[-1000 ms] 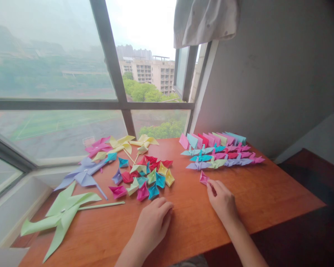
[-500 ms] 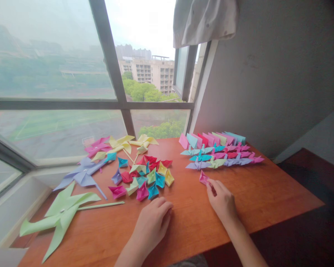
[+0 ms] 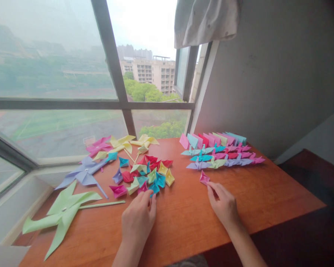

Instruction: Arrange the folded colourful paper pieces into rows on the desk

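My left hand [image 3: 139,213] is at the near edge of a cluster of small folded paper boats, its thumb and fingertips closed around the blue paper boat [image 3: 155,187]. A magenta boat [image 3: 143,187] beside it is partly covered by the fingers. My right hand [image 3: 223,203] touches the near corner of a pink paper boat [image 3: 204,177] with its fingertips; that boat sits by itself on the wooden table [image 3: 180,222]. Rows of folded paper cranes [image 3: 218,163] stand just beyond it.
Paper pinwheels, among them a green one [image 3: 63,210] and a purple one [image 3: 85,172], lie at the left. Upright folded papers [image 3: 211,139] line the back right. A window frame [image 3: 156,106] rises behind the table, and a grey wall [image 3: 267,74] at the right.
My left hand has moved left and forward to the boat cluster, and its fingers have come together at the blue boat. My right hand has barely moved.
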Demonstrator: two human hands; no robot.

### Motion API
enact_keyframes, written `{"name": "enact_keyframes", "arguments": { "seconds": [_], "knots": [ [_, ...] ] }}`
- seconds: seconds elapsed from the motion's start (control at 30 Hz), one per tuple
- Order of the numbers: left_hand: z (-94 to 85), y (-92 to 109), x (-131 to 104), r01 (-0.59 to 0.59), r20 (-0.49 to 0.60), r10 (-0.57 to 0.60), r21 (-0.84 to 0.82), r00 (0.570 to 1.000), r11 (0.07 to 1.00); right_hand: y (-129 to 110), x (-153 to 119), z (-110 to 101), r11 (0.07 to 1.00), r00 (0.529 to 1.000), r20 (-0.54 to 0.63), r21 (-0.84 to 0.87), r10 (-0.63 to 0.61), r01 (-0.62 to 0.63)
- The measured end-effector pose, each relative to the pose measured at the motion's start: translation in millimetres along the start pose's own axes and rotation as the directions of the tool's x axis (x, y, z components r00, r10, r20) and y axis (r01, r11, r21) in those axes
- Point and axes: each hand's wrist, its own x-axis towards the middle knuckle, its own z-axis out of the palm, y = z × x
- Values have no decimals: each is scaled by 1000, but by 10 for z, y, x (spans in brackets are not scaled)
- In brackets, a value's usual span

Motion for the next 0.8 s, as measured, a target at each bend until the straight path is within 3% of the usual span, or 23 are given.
{"name": "enact_keyframes", "arguments": {
  "seconds": [0.27, 0.5, 0.8],
  "knots": [
    [-37, 26, -2, 44, 78, -48, 45, 996, 998, 29, -10, 11, 1000, 1000, -4, 2, 11, -11],
    [-102, 86, 17, 96, 214, -118, 114, 970, 989, 52, -16, 17, 1000, 1000, -4, -11, 27, -27],
    [-156, 130, 9, 106, 260, -140, 139, 955, 985, 45, -22, 11, 999, 999, 16, 4, 52, -52]
  ]
}}
